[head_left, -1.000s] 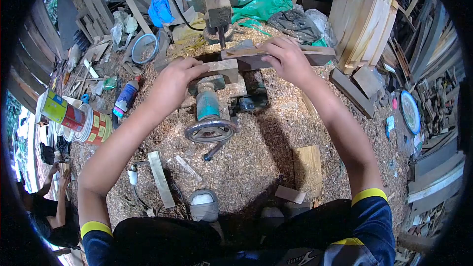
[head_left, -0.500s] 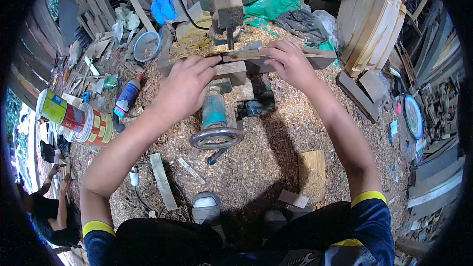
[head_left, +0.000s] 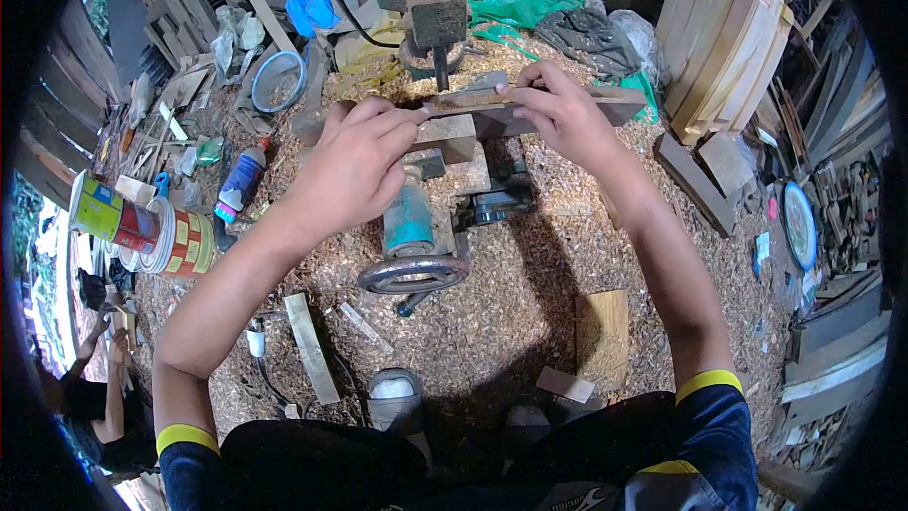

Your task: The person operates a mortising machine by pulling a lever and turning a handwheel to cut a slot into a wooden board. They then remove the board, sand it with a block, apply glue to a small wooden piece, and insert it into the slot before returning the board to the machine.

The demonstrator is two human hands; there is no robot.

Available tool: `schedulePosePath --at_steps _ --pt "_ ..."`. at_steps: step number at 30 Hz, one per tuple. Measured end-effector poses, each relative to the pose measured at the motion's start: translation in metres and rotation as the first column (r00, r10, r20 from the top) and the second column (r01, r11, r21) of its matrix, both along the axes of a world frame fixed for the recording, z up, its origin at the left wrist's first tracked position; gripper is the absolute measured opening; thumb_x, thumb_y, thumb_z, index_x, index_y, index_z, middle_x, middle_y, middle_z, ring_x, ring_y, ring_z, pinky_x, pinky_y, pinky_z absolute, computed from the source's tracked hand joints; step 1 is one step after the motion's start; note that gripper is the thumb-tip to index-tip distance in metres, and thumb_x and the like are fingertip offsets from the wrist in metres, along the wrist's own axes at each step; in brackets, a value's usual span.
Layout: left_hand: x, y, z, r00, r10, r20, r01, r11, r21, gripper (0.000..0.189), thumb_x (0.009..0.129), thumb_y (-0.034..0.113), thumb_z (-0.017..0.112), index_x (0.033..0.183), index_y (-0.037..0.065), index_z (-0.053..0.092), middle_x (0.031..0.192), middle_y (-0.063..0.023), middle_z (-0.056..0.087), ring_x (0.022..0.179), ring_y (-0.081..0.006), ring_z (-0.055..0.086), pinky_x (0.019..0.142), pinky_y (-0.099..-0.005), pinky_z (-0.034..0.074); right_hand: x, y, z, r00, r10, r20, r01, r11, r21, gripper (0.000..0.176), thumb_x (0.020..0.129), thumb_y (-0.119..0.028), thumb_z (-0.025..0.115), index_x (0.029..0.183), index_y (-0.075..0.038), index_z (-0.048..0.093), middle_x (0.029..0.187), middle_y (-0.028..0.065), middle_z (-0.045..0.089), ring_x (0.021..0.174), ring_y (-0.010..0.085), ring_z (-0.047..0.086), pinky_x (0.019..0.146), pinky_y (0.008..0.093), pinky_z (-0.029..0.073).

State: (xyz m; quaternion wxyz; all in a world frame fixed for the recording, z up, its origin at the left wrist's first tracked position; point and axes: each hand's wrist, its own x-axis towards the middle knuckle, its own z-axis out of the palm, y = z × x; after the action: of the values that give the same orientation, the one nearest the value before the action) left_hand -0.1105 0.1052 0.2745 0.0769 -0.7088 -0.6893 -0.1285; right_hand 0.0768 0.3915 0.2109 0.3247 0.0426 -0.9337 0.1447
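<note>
A long dark wooden board [head_left: 619, 106] lies crosswise under a drilling machine's head [head_left: 440, 24], whose upright bit [head_left: 441, 66] reaches down to the board's top edge. My left hand [head_left: 350, 170] is closed over the left part of the board, fingertips close to the bit; its thumb is partly hidden. Right of the bit, my right hand [head_left: 572, 128] grips the board's upper edge with fingers arched and thumb on the near side. A short wood block [head_left: 454, 139] sits against the board's near face. Below it are a teal cylinder [head_left: 409, 218] and a metal handwheel [head_left: 413, 274].
Wood shavings cover the floor around the machine. Stacked pails [head_left: 142, 227] and a blue bottle [head_left: 242, 180] stand left. Planks [head_left: 724, 38] lean at back right, and offcuts [head_left: 312, 350] lie near my feet. Another person [head_left: 104, 407] works at the lower left.
My right fingers are more arched over the board, and that hand is slightly farther right. My left hand stays nearly in place. The whole view has shifted a little.
</note>
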Motion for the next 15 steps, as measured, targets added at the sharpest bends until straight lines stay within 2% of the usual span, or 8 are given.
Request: schedulePosePath --at_steps 4,9,11,12,15 --pt "-0.004 0.000 0.001 0.998 0.044 0.048 -0.042 0.998 -0.039 0.051 0.086 0.006 0.060 0.136 0.007 0.065 0.138 -0.0123 0.069 0.125 -0.0363 0.061 0.101 -0.0566 0.045 0.001 -0.001 0.000 1.000 0.002 0.008 -0.002 1.000 -0.006 0.047 0.088 0.001 0.080 0.132 -0.013 0.077 0.114 0.0108 0.063 0.104 0.0318 0.067 0.088 0.0431 0.055" --pt "-0.004 0.001 -0.006 0.999 0.051 -0.006 -0.051 0.998 -0.021 0.058 0.085 0.006 0.061 0.143 0.011 0.064 0.140 -0.0089 0.068 0.128 -0.0336 0.061 0.101 -0.0572 0.045 0.004 -0.005 0.002 1.000 -0.017 -0.011 0.017 1.000 0.024 0.046 0.089 0.000 0.079 0.133 -0.014 0.077 0.114 0.0108 0.063 0.103 0.0324 0.067 0.090 0.0442 0.055" --pt "-0.002 0.001 -0.005 0.999 0.033 -0.037 -0.034 0.999 -0.019 0.060 0.085 0.007 0.062 0.145 0.011 0.064 0.141 -0.0080 0.068 0.128 -0.0326 0.060 0.101 -0.0572 0.045 0.005 -0.008 0.000 0.999 -0.049 0.005 0.049 0.998 -0.038 0.040 0.089 -0.004 0.080 0.127 -0.014 0.078 0.116 0.0099 0.065 0.111 0.0348 0.066 0.099 0.0472 0.053" --pt "0.000 0.001 -0.004 0.998 0.040 -0.046 -0.041 0.999 -0.030 0.061 0.084 0.006 0.062 0.145 0.011 0.063 0.142 -0.0079 0.068 0.129 -0.0321 0.060 0.101 -0.0567 0.045 0.005 -0.010 -0.002 0.999 -0.051 0.005 0.051 0.998 -0.037 0.040 0.089 -0.004 0.080 0.127 -0.014 0.078 0.116 0.0099 0.065 0.111 0.0348 0.066 0.099 0.0472 0.053" --pt "0.004 0.001 -0.002 0.997 0.042 -0.069 -0.045 0.998 -0.032 0.061 0.084 0.006 0.064 0.145 0.011 0.063 0.142 -0.0084 0.067 0.130 -0.0318 0.060 0.102 -0.0571 0.045 0.006 -0.025 0.000 0.993 -0.069 -0.095 0.066 0.997 -0.035 0.037 0.088 -0.005 0.080 0.124 -0.011 0.076 0.115 0.0106 0.066 0.109 0.0341 0.066 0.097 0.0465 0.052"
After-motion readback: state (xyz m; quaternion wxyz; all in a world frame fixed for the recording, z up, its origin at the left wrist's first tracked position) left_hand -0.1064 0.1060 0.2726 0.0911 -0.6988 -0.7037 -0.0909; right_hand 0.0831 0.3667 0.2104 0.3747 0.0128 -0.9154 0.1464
